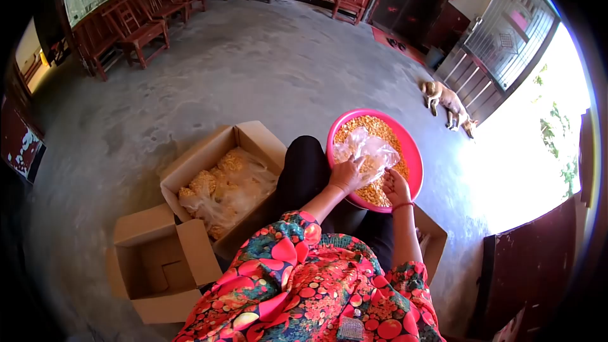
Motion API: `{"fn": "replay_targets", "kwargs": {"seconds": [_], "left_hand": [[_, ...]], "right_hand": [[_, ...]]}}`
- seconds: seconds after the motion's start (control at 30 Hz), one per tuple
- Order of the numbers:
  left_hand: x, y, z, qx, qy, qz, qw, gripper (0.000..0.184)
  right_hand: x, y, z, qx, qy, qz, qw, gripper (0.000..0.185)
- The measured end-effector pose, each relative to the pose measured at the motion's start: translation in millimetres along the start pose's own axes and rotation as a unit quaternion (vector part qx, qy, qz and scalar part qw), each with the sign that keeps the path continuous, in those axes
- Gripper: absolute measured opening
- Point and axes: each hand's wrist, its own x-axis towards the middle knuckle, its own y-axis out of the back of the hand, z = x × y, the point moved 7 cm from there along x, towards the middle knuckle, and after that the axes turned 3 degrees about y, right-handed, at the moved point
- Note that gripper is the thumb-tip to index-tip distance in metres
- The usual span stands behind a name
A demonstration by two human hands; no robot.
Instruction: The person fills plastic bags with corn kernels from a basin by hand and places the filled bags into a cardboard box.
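Note:
A pink basin full of yellow corn kernels sits at my lap, between my knees. Over the kernels, my left hand grips a clear plastic bag by its near left side. The bag looks crumpled and has some kernels in or behind it. Just right of the bag, my right hand is above the kernels, palm turned up and fingers curled; what lies in them is too small to make out. A red band circles the right wrist.
On my left, an open cardboard box holds plastic bags of corn. Nearer stands another open box. A third box is partly hidden by my right arm. A dog lies by the doorway; wooden chairs line the wall.

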Motion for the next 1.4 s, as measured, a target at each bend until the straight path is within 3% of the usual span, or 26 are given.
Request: {"fn": "replay_targets", "kwargs": {"seconds": [0.27,0.37,0.57,0.6,0.7,0.8,0.87,1.03,1.07,1.1,1.17,1.2,1.27,1.3,1.37,1.4], "left_hand": [[1.2,-7.2,-5.4,-0.014,0.016,0.006,1.0,0.05],[0.0,-7.1,-4.9,-0.013,0.009,0.009,1.0,0.054],[-1.2,-2.8,-3.4,-0.018,0.023,0.01,1.0,0.057],[-0.8,-2.6,-3.4,-0.031,0.016,0.012,0.999,0.056],[-0.4,-1.0,-3.6,-0.06,0.011,0.014,0.998,0.056],[-0.9,-1.4,-3.6,-0.064,0.017,0.01,0.998,0.056],[0.0,-1.6,-3.2,-0.052,0.023,0.006,0.998,0.056],[-0.7,-4.0,-3.1,-0.007,0.028,-0.01,1.0,0.058],[-1.0,-3.5,-2.4,-0.007,0.028,-0.011,1.0,0.058],[-1.5,0.4,0.8,0.003,0.021,-0.008,1.0,0.056],[-1.5,6.8,5.2,0.025,0.008,-0.001,1.0,0.054],[-1.2,6.7,4.4,0.026,0.008,-0.002,1.0,0.054],[-0.7,1.1,2.1,0.021,0.017,-0.038,0.999,0.057],[-0.4,-2.2,0.2,0.022,0.017,-0.041,0.999,0.057],[-0.5,-5.9,-2.8,0.014,0.013,-0.019,1.0,0.055],[-0.4,-5.3,-1.7,0.015,0.012,-0.02,1.0,0.055]], "right_hand": [[20.5,-45.8,4.6,-0.05,-0.001,-0.031,0.998,0.014],[32.3,-52.2,8.4,-0.073,0.003,0.002,0.997,0.013],[62.7,-55.4,32.0,0.029,0.021,-0.036,0.999,0.016],[58.2,-66.3,26.3,-0.099,0.094,-0.118,0.984,0.017],[48.4,-81.3,27.6,-0.22,0.122,-0.161,0.954,0.022],[29.5,-79.4,20.0,-0.199,0.056,-0.081,0.975,0.023],[15.3,-87.0,1.8,-0.223,0.101,-0.132,0.96,0.023],[3.6,-33.0,-38.2,-0.246,0.192,0.047,0.949,0.019],[5.4,-14.5,-42.0,-0.28,0.209,0.095,0.932,0.019],[23.3,20.5,-45.1,-0.362,0.295,0.124,0.875,0.017],[16.9,48.4,-43.4,-0.557,0.315,0.218,0.737,0.016],[13.4,51.4,-38.7,-0.556,0.315,0.219,0.737,0.016],[7.4,42.6,-29.4,-0.652,0.352,0.206,0.64,0.016],[12.5,40.1,-23.2,-0.641,0.338,0.191,0.662,0.018],[17.1,30.8,-8.4,-0.693,0.261,0.179,0.648,0.019],[17.0,24.0,-5.8,-0.694,0.282,0.167,0.642,0.02]]}}
